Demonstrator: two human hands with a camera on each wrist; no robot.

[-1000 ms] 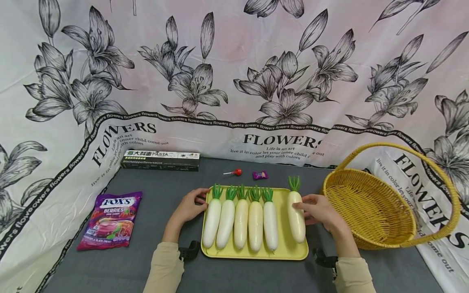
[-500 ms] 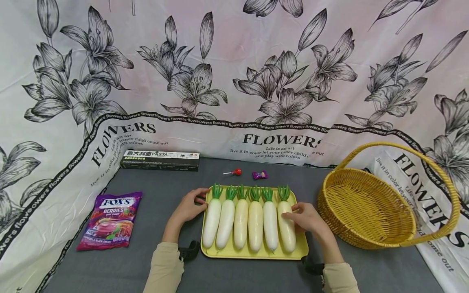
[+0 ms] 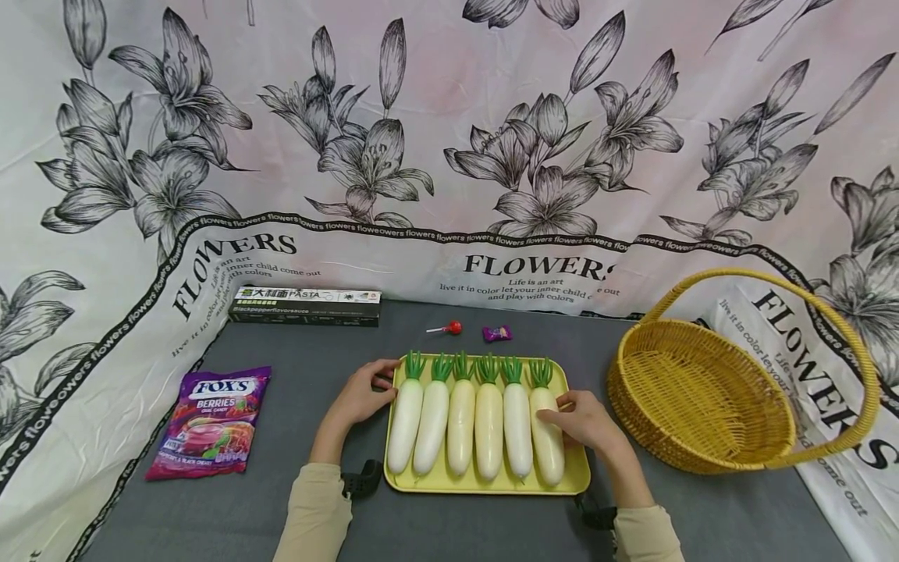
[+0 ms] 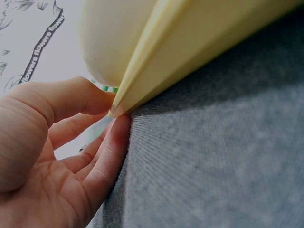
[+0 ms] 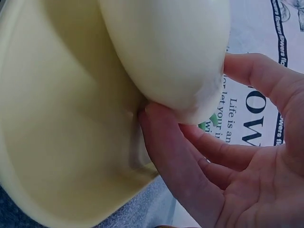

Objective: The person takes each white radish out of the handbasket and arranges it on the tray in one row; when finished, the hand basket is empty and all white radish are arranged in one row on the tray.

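Several white toy radishes with green tops lie side by side on a yellow tray on the grey table. My left hand pinches the tray's left rim; in the left wrist view the thumb is on top of the tray and the fingers are under its edge. My right hand holds the rightmost radish, which lies against its neighbour. In the right wrist view my fingers curl under that radish above the tray.
A yellow wicker basket with a tall handle stands right of the tray. A purple Fox's candy bag lies at the left. A pasta box, a red lollipop and a purple sweet lie behind, before the floral cloth.
My right hand has slid the rightmost radish left across the tray until it lies beside the others. The left hand has stayed on the tray's rim.
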